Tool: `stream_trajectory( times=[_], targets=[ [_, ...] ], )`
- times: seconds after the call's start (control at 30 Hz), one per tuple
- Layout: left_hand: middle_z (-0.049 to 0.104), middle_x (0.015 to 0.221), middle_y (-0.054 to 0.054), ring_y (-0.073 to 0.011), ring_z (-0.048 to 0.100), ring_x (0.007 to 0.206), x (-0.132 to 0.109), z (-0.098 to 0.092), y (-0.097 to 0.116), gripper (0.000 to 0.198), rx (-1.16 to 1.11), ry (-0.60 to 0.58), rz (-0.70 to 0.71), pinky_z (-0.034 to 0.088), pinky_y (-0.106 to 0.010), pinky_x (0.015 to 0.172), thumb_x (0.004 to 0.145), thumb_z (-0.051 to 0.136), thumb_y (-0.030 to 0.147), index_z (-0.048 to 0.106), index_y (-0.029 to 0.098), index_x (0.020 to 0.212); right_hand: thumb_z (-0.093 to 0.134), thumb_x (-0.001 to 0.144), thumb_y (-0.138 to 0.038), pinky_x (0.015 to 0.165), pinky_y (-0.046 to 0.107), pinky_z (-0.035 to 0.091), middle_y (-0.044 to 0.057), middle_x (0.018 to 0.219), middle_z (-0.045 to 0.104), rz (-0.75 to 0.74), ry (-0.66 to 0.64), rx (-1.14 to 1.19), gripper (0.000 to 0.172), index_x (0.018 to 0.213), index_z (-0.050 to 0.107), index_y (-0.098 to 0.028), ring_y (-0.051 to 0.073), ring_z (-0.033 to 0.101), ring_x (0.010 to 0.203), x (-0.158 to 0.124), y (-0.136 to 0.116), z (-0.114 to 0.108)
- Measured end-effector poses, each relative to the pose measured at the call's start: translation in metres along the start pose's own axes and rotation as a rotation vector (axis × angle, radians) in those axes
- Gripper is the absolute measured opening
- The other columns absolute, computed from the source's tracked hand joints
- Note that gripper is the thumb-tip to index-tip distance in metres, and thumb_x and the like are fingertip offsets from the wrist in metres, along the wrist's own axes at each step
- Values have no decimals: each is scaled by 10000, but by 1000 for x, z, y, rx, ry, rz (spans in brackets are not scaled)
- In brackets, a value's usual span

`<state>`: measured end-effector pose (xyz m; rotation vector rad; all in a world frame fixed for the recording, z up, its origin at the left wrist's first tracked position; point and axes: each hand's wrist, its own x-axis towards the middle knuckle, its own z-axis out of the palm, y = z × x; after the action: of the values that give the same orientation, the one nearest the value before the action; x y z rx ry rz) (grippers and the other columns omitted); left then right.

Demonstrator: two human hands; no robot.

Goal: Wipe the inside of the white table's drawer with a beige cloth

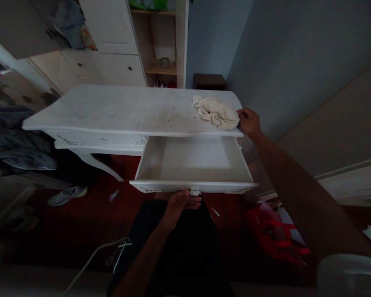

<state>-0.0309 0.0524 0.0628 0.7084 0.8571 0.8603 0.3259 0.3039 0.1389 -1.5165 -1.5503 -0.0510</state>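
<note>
A white desk (120,103) with scuffed dark marks on its top stands in front of me. Its right-hand drawer (191,186) is pulled out, and the bare white bottom shows inside. My left hand (181,205) is closed around the drawer handle (194,192) at the middle of the drawer front. A crumpled cream cloth (216,112) lies on the right end of the desktop. At the cloth's right edge, my right hand (249,121) has its fingers pinched together on the fabric.
Behind the desk are white cabinets (111,66) and an open shelf (160,68). A grey wall (297,62) runs along the right. A red bag (270,233) and a shoe (67,196) are on the floor. Dark clothing (15,136) hangs at the left.
</note>
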Motion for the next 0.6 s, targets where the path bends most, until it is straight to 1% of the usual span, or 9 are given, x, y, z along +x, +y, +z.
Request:
stream_trajectory(
  times=[0.17,0.33,0.43,0.6],
  targets=[
    [763,899,-192,-288,738,760,29,-4,11,618,45,40,30,589,-363,654,646,735,686,686,102,842,507,833,-331,812,380,517,69,877,737,9,-6,20,229,849,690,-194,228,668,825,-3,-6,-3],
    [762,908,-192,-284,740,771,61,-2,25,592,61,44,81,592,-377,710,664,725,685,672,112,804,501,816,-331,819,378,521,65,878,748,22,-6,21,247,850,709,-202,229,670,833,-4,-11,-4],
    [764,913,-182,-288,739,780,85,0,31,587,36,42,112,592,-386,723,652,734,686,670,124,808,504,805,-331,832,395,521,84,899,750,36,-19,31,258,865,712,-190,241,675,845,-4,-14,-5],
    [760,818,-144,-270,730,743,129,2,36,576,-36,63,152,590,-404,734,632,763,666,653,133,821,502,808,-356,838,412,522,102,923,749,60,-44,50,282,878,716,-185,253,677,860,-5,-16,-6]
  ],
)
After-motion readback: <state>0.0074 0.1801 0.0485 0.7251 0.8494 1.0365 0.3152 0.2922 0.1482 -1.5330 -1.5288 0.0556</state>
